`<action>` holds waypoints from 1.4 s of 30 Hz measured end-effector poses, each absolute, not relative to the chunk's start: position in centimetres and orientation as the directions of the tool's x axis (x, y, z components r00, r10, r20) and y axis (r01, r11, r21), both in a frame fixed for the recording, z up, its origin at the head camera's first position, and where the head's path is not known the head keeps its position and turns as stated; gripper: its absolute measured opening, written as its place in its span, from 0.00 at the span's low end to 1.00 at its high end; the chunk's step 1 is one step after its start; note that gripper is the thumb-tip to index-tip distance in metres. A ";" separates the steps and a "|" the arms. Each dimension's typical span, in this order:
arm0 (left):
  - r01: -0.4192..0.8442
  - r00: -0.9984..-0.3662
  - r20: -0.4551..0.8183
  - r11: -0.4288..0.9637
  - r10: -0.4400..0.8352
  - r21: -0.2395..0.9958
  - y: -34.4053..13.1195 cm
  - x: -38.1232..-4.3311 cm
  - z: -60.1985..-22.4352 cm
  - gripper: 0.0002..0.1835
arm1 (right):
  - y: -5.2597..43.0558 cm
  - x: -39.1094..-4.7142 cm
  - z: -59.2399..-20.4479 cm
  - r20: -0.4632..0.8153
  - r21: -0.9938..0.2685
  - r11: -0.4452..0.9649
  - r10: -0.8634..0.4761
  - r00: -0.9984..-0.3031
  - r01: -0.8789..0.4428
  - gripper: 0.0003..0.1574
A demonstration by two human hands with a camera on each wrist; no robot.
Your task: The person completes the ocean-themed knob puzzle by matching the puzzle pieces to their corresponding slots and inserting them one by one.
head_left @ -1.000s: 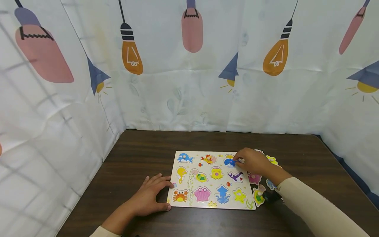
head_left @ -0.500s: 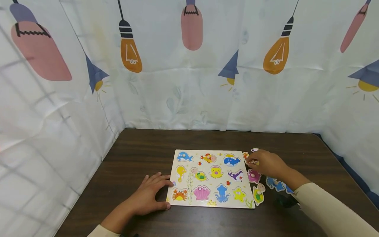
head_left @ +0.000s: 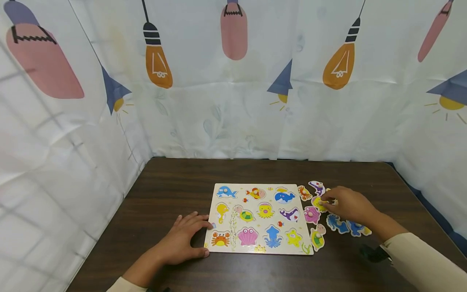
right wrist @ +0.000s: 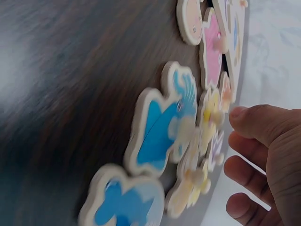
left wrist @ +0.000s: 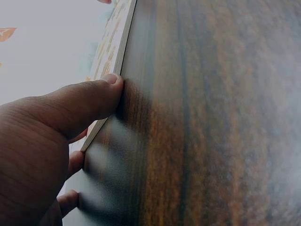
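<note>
One puzzle board (head_left: 260,235), flat on the table (head_left: 182,174), your left hand (head_left: 178,240) spread and touching its left edge; beside its right edge, loose animal pieces (head_left: 312,215), your right hand (head_left: 350,205) over them, empty, fingers loosely bent.

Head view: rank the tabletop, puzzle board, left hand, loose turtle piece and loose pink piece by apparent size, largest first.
1. Tabletop
2. Puzzle board
3. Left hand
4. Loose turtle piece and loose pink piece: too close in size to rank surely.
</note>
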State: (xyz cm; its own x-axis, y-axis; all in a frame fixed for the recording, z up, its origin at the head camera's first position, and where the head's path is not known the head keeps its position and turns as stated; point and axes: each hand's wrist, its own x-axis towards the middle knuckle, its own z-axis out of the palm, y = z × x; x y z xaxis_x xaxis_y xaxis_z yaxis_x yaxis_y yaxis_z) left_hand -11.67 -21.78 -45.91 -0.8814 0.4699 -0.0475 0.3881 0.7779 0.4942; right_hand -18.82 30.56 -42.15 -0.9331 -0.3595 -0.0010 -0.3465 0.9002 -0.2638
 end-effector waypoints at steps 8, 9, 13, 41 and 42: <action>0.395 -0.879 -0.037 0.768 0.476 0.504 -21.8 -11.7 -45.7 0.31 | 32.9 -17.6 -42.0 -0.011 -0.256 0.907 -0.349 -0.937 -0.335 0.12; 0.394 -0.879 -0.037 0.768 0.476 0.505 -21.8 -11.7 -45.7 0.31 | 33.2 -17.4 -42.0 -0.014 -0.253 0.909 -0.346 -0.938 -0.332 0.12; 0.391 -0.880 -0.042 0.771 0.474 0.502 -21.8 -11.7 -45.7 0.31 | 34.2 -16.9 -41.9 -0.040 -0.233 0.919 -0.334 -0.942 -0.316 0.14; 0.399 -0.880 -0.031 0.775 0.473 0.490 -21.7 -11.8 -45.7 0.31 | 37.6 -15.0 -42.2 -0.201 -0.284 0.944 -0.228 -0.953 -0.166 0.18; 0.400 -0.880 -0.031 0.775 0.474 0.490 -21.7 -11.8 -45.7 0.31 | 37.6 -15.0 -42.3 -0.206 -0.289 0.943 -0.229 -0.952 -0.164 0.17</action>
State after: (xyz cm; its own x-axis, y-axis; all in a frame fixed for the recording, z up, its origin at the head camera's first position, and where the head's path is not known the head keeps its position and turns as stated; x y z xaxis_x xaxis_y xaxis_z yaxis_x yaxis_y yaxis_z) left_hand -11.80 -21.72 -45.75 -0.8802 0.4736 -0.0307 0.3996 0.7746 0.4901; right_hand -15.05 37.61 -42.28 -0.9515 -0.2285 -0.2059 -0.1639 0.9431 -0.2893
